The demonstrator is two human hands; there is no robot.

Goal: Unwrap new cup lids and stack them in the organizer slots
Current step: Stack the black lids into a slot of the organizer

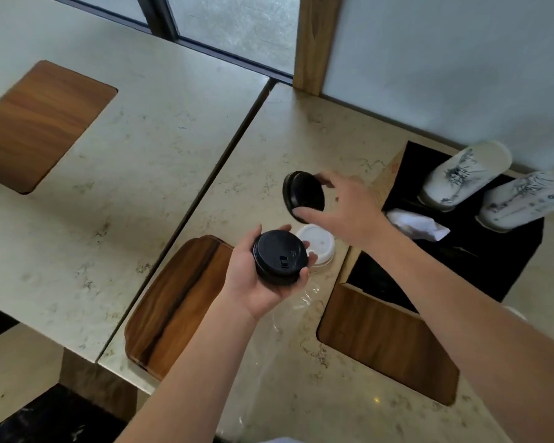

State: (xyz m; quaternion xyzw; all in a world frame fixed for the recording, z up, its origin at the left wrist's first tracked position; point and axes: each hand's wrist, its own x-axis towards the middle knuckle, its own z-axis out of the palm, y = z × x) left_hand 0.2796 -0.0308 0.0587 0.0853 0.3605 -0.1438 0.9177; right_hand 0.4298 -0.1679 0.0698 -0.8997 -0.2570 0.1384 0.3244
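Observation:
My left hand [256, 276] grips a short stack of black cup lids [280, 257], top side up, above the marble counter. My right hand [349, 209] holds a second small stack of black lids [303, 193] tilted on edge between thumb and fingers, a little further from me. A white lid [317, 246] lies on the counter between the two hands. Clear plastic wrap [288, 318] lies crumpled on the counter under my left forearm. The black organizer [522, 247] with wooden sides stands to the right of my right hand.
Two sleeves of printed white paper cups [464, 174] lean out of the organizer's back slots, and white napkins [416, 223] sit in it. A wooden tray [179, 302] lies at the counter's left edge. A seam [224, 161] separates this counter from another one.

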